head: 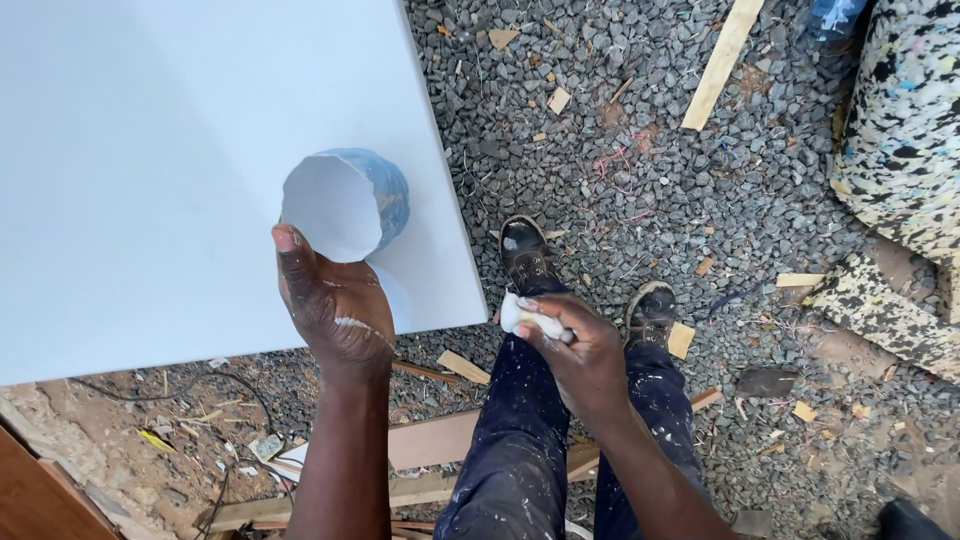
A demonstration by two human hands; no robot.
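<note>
Two bare hands in view, both busy. The left hand [335, 305] holds a cut-down plastic tub [348, 203], blue on the outside and coated white inside, tipped on its side so the open mouth faces the camera; fingers wrap the far wall and the thumb runs up the near rim, a closed grasp that probably keeps the white contents from running out while leaving the mouth easy to reach. White smears show on the back of that hand. The tub hovers over, or just touches, the corner area of a large white panel [150, 150]; contact can't be told from this angle, though a faint shadow falls on the panel just below it. The right hand [575, 350] pinches a small wad of white cloth or sponge [525, 318] between thumb and fingertips, fingers pressed together around it, held low over the person's knees and apart from the panel, near its lower right corner. The wad looks already loaded or stained white. Paint-spattered dark trousers [520, 450] and two worn shoes [527, 255] stand on grey gravel [640, 130] strewn with wood offcuts [720, 60] and bits of thread. A block of speckled rebonded foam [900, 120] sits at the right edge, wooden boards [430, 440] lie under the legs, well apart from both hands.
</note>
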